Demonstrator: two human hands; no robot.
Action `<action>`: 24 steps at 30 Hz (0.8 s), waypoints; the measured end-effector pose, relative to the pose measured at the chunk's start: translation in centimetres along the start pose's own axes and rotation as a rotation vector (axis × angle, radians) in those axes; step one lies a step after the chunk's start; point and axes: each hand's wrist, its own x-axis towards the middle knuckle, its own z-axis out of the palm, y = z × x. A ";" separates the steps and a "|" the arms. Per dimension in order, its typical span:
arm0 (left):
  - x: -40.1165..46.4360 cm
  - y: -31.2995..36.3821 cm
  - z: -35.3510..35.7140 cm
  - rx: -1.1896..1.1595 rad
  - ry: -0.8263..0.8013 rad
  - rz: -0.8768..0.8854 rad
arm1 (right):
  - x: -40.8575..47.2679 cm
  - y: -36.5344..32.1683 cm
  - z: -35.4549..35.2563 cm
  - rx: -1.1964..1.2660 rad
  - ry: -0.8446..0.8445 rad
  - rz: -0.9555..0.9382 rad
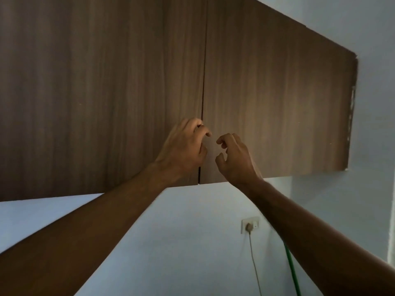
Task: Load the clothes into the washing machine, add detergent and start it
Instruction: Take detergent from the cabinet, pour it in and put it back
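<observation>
Head view: we reach up to a wooden wall cabinet [106, 92] filling the upper left and centre of the frame. At centre, our left hand [183, 146] curls its fingers at the seam between the two doors, possibly hooking the left door's edge; whether it has purchase we cannot tell. Just right, our right hand [235, 159] hangs loosely curled, holding nothing, beside the right door [277, 92]. Washing machine, clothes and detergent are out of frame. With no handles, fingertips could slip off the seam. Lower right, a plugged wall socket [250, 225] and green hose [291, 272].
</observation>
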 end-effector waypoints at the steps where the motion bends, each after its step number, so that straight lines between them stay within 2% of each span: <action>1: -0.3 -0.5 -0.2 0.016 -0.012 -0.008 | 0.0 -0.4 0.5 -0.010 -0.019 -0.016; 5: -1.1 -2.7 -0.8 0.102 -0.061 -0.037 | -0.5 -1.9 2.8 -0.054 -0.119 -0.122; 11: -1.3 -4.8 -0.9 0.208 -0.142 -0.047 | -0.2 -2.8 7.6 -0.193 -0.279 -0.177; 16: -1.4 -5.2 -0.6 0.224 -0.152 -0.045 | -1.1 -3.8 9.8 -0.369 -0.211 -0.145; 24: -0.8 -5.0 0.2 0.212 -0.094 -0.029 | -1.9 -3.0 10.9 -0.653 -0.110 -0.199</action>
